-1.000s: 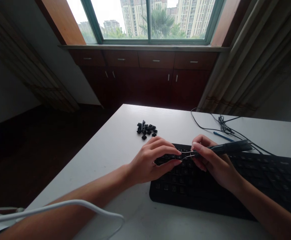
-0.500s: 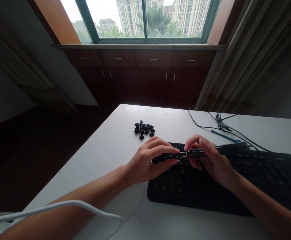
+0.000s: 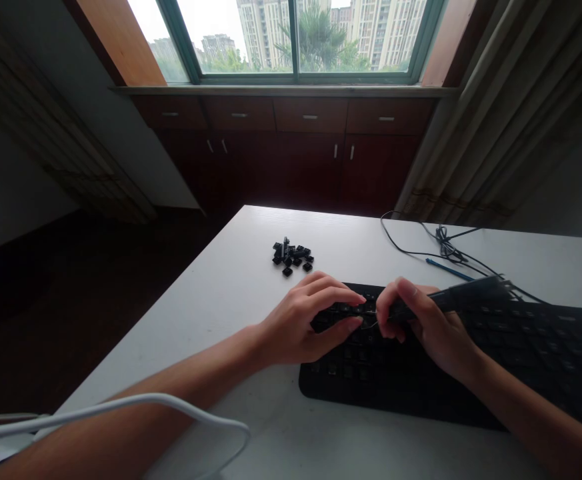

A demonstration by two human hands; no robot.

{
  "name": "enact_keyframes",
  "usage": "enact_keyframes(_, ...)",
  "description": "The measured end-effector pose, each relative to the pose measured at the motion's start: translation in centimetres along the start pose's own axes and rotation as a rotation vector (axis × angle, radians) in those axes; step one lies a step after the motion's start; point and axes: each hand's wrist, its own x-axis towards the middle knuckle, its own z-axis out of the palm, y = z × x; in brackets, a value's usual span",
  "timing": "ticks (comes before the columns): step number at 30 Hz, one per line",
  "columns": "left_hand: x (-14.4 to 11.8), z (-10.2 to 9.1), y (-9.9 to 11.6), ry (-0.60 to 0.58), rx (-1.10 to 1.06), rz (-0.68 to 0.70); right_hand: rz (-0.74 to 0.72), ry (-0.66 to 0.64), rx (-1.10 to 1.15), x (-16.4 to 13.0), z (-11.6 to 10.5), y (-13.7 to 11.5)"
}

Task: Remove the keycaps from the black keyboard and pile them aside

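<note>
A black keyboard (image 3: pixel 395 393) lies on the table, with several of its keys at the left end stripped of caps. My right hand (image 3: pixel 428 320) is wrapped round a keycap puller (image 3: pixel 445 301), a black handle with thin wire prongs at its left end and what look like blurred bristles at the other. The wire prongs point left, over the upper left keys. My left hand (image 3: pixel 315 317) hovers over the keyboard's left end, thumb and fingers apart, just left of the wires. Beyond it sits a small pile of black keycaps (image 3: pixel 293 255).
A bundled black cable (image 3: pixel 445 245) and a thin blue stick (image 3: pixel 449 269) lie behind the keyboard. Across my left forearm runs a white cable (image 3: pixel 161 400). The white table (image 3: pixel 211 280) ends in a back left corner; wooden cabinets (image 3: pixel 281 157) stand under the window.
My left fingertips have come away from the puller's wires and spread slightly. My right hand has shifted and turned the keycap puller, raising its bristle end. The view has moved slightly.
</note>
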Motion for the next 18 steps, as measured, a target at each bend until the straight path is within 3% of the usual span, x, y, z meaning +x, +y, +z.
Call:
enact_keyframes(7, -0.1, 0.1, -0.1, -0.012, 0.021, -0.083, 0.014, -0.051, -0.106, -0.1, 0.2, 0.2)
enact_keyframes(18, -0.2, 0.2, -0.1, -0.073, 0.116, -0.105, 0.12, 0.047, -0.131, 0.6, 1.1, -1.1)
